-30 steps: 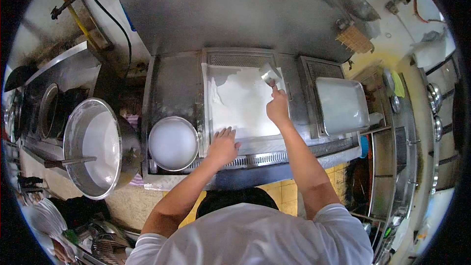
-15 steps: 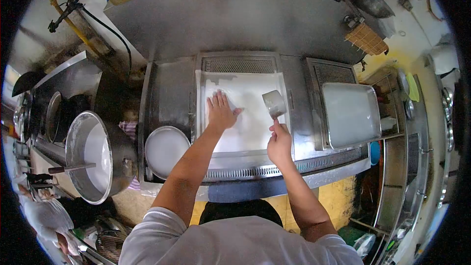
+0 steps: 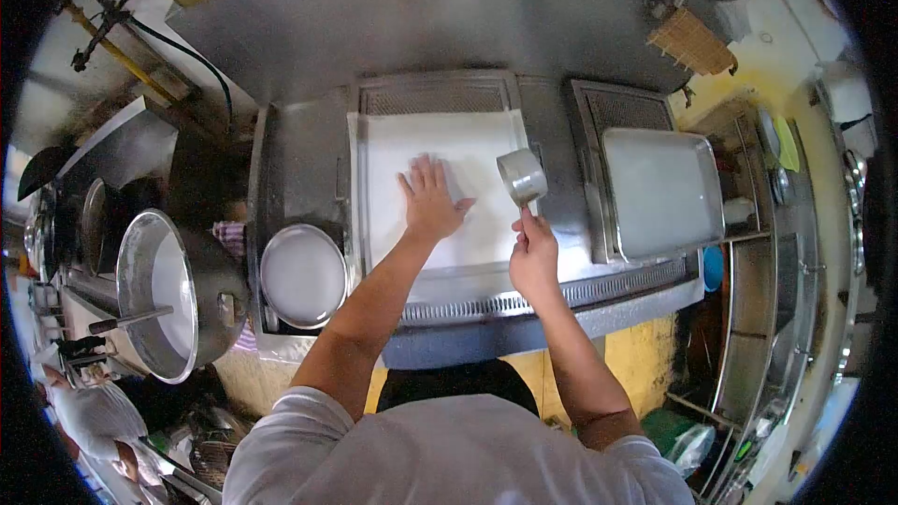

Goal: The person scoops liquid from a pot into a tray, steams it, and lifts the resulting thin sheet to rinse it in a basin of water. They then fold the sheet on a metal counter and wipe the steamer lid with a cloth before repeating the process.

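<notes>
My left hand [image 3: 432,206] lies palm down on a white cloth-like sheet [image 3: 393,145], fingers spread. The sheet covers a metal tray with a perforated strip at its far end, set into the steel worktop. In my right hand [image 3: 535,257] is a small metal ladle [image 3: 521,176], its round cup tilted over the right edge of the sheet. My fingers wrap round its handle. What the cup holds, if anything, I cannot make out.
At left, a large pot [image 3: 194,318] of white liquid has a handled tool in it. A round pan [image 3: 303,276] with white contents stands nearer. At right lies a rectangular tray [image 3: 662,251] of white liquid. A person [image 3: 94,416] is at far left.
My left hand has shifted slightly right across the sheet, and the grey patches at its far left no longer show. The ladle has turned a little. The whole view has shifted slightly.
</notes>
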